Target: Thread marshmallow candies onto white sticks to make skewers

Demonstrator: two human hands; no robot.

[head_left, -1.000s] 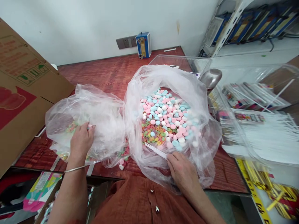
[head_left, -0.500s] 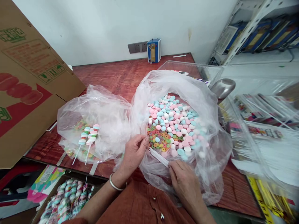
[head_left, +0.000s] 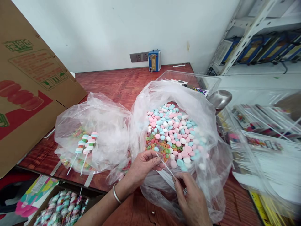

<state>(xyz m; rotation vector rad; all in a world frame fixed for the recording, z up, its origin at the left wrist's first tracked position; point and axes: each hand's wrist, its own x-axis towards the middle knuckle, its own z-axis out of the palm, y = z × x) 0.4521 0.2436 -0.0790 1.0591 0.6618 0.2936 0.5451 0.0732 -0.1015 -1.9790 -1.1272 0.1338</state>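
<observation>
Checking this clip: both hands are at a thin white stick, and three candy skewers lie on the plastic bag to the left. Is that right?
Not quite: the head view shows two candy skewers, not three, lying on the plastic bag to the left. The rest stands: the left hand and right hand are both at a thin white stick.

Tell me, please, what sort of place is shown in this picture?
Probably a small candy workshop: loose candies lie in an open plastic bag on the table, many candy skewers crowd below its edge, and numerous white sticks lie at the right.
</observation>
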